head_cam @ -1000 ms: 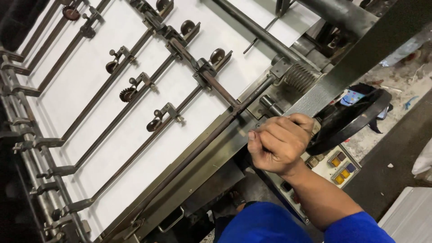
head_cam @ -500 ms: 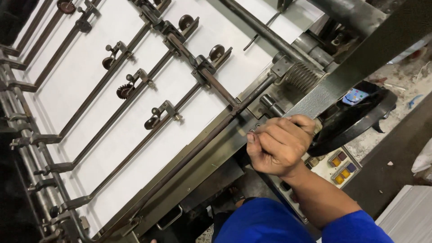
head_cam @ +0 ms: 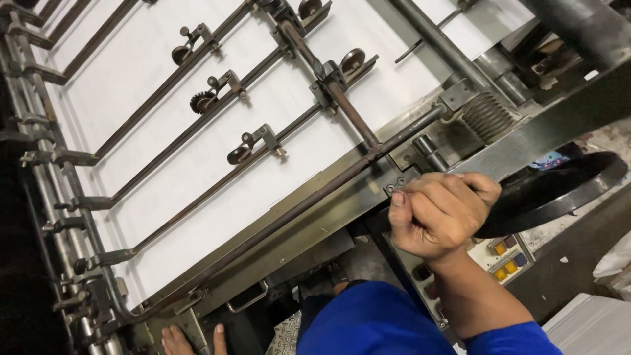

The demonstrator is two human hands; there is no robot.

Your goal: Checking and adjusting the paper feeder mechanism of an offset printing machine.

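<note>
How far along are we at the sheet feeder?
Done: white sheets already lie flat under the roller bars. In hand: the right hand is clenched at the machine's side frame; what it grips is hidden. Left: cannot tell; the left hand is out of view.

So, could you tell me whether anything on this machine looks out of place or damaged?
Nothing stands out. The white paper sheet lies flat under the metal rods, whose small wheels sit in line. The right hand is closed at the frame edge; what it grips is hidden.

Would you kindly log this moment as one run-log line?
right hand: fisted on black handwheel | left hand: not in view | white sheet flat under roller bars | button panel below wrist
</note>
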